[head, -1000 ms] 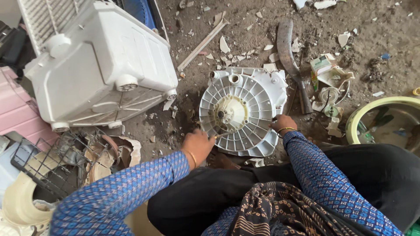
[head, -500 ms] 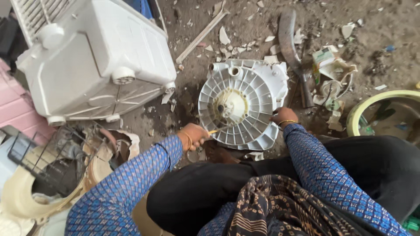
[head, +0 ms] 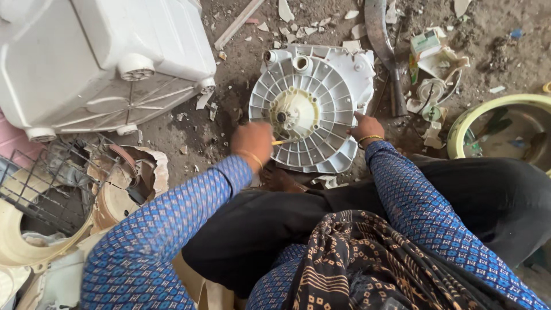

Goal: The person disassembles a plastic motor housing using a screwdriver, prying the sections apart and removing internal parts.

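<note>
A round white ribbed plastic tub base (head: 321, 86) lies flat on the dirt floor in front of me, with a cream hub (head: 294, 112) at its middle. My left hand (head: 252, 142) is closed around a small yellow-handled tool (head: 278, 142), whose tip points at the hub. My right hand (head: 365, 127) rests on the base's right rim, fingers pressed on the plastic. Both arms wear blue patterned sleeves and gold bangles.
A large white appliance casing (head: 103, 63) lies at the upper left. A wire rack (head: 46, 183) and broken cream plastic parts sit at the left. A dark curved bar (head: 381, 40), scattered shards and a yellow-green basin (head: 476, 117) lie to the right.
My left hand has moved from the base's lower left edge up toward the hub, carrying the yellow-handled tool. The camera has moved closer. My right hand stays on the rim.
</note>
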